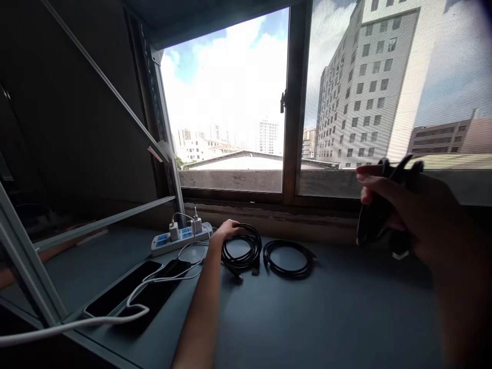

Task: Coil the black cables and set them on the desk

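Note:
My left hand (228, 228) reaches to the back of the table, its fingers closed on the upper left of a coil of black cable (251, 251). Connector ends of that coil rest at its front. A second, thinner black cable coil (289, 275) lies flat just right of it, apart from my left hand. Raised at the right, in front of the window, my right hand (413, 205) is closed around a dark bundle of black cable (373, 218). Loops stick out above the fingers and a pale-tipped end hangs below; deep shadow hides much of it.
A white power strip (161, 250) with two plugged chargers stands left of my left hand. Two dark phones (126, 287) lie in front of it, with white charging cables (169, 280) across them. Metal shelf posts (28, 261) frame the left; a window frame (294, 102) rises behind the table (307, 323).

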`<state>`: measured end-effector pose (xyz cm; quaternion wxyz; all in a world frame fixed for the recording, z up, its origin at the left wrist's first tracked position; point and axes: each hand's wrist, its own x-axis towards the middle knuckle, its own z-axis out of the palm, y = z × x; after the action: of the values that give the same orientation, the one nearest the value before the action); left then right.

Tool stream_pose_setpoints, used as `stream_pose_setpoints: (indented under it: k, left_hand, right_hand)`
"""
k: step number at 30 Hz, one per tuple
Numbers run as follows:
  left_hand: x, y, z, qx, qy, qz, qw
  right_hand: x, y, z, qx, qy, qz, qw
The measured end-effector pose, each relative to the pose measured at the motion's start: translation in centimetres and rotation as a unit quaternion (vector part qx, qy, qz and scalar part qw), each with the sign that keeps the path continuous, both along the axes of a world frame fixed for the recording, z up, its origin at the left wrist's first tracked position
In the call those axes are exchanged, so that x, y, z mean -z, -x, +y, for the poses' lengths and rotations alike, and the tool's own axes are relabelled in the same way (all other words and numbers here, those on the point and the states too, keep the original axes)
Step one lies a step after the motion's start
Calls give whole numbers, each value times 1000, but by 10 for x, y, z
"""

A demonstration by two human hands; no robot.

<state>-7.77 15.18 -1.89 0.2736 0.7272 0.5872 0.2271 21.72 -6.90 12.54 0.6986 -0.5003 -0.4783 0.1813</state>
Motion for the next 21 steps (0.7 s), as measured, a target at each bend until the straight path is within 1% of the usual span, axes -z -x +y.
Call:
stream_pose_setpoints:
  k: [3, 5, 7, 9, 12, 15, 18, 21]
  left_hand:
    - [-9, 2, -4, 11, -13, -25, 1000]
    - [-13, 5, -6, 6, -13, -31, 999]
    - [-13, 9, -6, -8, -8, -26, 1000]
    - [-10, 14, -4, -31, 0, -9, 999]
    - [2, 22, 0, -86, 13, 35, 996]
    - [12, 26, 4, -134, 7, 83, 987]
    - [15, 20, 7, -140, -6, 127, 982]
    - [17, 7, 8, -112, 2, 174, 978]
  right_hand:
    - [0, -1, 0, 10, 4, 0, 1000]
    - [0, -2, 0, 19, 12, 1, 1000]
    - [1, -3, 1, 18, 16, -2, 1000]
    - [1, -4, 2, 10, 10, -7, 1000]
    - [2, -3, 2, -3, 6, -14, 1000]
    - [2, -1, 1, -6, 15, -15, 1000]
    - [1, 0, 0, -7, 27, -17, 999]
    - [0, 0, -1, -15, 31, -27, 999]
